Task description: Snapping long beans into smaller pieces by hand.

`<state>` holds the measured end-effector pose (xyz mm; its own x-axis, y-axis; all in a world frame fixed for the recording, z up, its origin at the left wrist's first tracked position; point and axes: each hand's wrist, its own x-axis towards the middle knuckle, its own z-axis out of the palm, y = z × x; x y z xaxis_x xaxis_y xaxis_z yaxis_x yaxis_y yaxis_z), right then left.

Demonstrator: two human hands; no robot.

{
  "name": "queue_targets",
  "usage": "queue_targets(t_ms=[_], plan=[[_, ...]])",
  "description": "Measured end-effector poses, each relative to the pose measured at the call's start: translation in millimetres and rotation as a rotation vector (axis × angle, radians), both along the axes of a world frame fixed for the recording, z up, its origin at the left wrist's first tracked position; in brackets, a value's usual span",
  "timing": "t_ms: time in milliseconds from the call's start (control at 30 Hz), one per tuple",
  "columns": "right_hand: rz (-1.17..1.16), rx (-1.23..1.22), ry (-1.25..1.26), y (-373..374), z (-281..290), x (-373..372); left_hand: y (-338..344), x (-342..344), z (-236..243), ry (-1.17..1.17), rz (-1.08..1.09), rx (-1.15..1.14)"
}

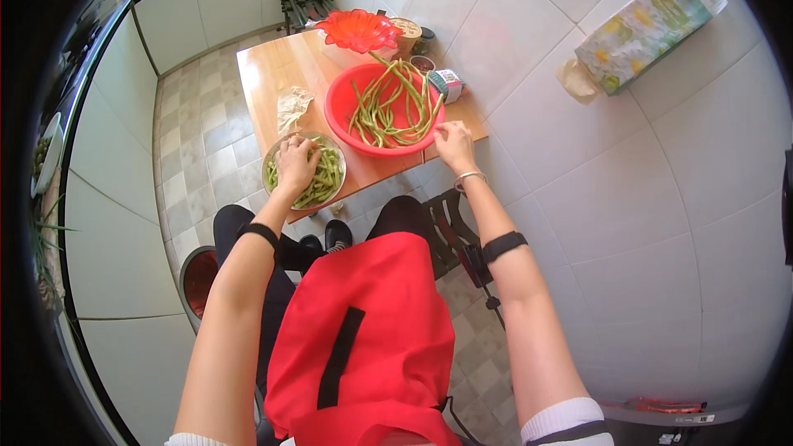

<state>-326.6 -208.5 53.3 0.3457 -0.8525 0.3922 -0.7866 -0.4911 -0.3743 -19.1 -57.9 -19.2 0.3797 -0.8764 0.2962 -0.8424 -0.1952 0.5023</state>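
Observation:
My left hand (297, 163) is over a round bowl (342, 186) at the table's near left corner, its fingers curled down onto short pieces of green bean (328, 172). Whatever lies under those fingers is hidden. To the right stands a red plastic basin (337, 106) with several long, whole green beans (387, 111) tangled inside. Beside the basin's right rim is my right hand (454, 147), closed with the fingertips pinched together. Anything in that pinch is too small to make out.
Crumpled pale wrapping (293, 107) lies behind the bowl. A red petal-shaped dish (359, 30), jars (405, 33) and a small packet (447, 85) stand at the table's back. The tiled wall (595, 190) with a hanging tissue pack (648, 33) rises on the right. A bin (198, 281) stands lower left.

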Motion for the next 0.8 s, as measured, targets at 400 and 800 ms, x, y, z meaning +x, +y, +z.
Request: queue_targets(t_ms=[400, 800], plan=[[-0.23, 0.184, 0.414, -42.8, -16.2, 54.2, 73.2, 17.3, 58.3, 0.018, 0.039, -0.242], [-0.001, 0.206, -0.455, -63.1, 39.3, 73.8, 185.0, 19.6, 86.4, 0.256, 0.099, -0.294]])
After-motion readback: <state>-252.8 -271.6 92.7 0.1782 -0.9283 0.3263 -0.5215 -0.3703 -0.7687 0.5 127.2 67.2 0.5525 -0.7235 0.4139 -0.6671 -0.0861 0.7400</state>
